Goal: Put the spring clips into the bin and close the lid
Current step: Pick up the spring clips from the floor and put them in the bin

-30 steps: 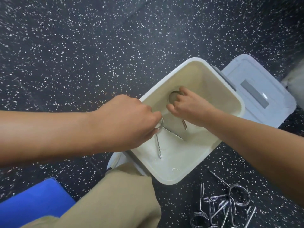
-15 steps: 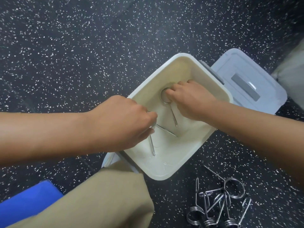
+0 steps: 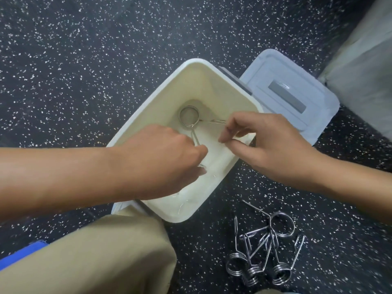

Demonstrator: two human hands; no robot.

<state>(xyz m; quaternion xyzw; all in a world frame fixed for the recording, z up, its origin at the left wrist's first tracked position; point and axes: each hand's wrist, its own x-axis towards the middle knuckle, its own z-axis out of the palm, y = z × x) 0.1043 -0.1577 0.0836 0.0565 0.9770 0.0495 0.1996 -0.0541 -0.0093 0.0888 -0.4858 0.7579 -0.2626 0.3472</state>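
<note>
The white bin [image 3: 148,107] stands open on the floor, its grey-blue lid [image 3: 297,81] folded back to the right. One spring clip [image 3: 188,115] lies in the bin's far corner, its coil flat and its legs spread. My right hand [image 3: 269,149] hovers over the bin's right rim with fingers apart and empty, the index fingertip near one leg's end. My left hand [image 3: 161,162] reaches down into the bin with fingers curled; a bit of metal [image 3: 202,165] shows at its fingertips, the rest hidden. Several more spring clips [image 3: 265,251] lie piled on the floor, near right.
The floor is black rubber with white speckles. My khaki trouser leg [image 3: 106,255] presses against the bin's near corner. A blue object [image 3: 19,254] sits at the lower left edge. A pale bulky object [image 3: 364,60] fills the upper right, just beyond the lid.
My right hand let go of its clip, which now lies in the bin's far corner, and drew back to the right. My left hand sank deeper into the bin.
</note>
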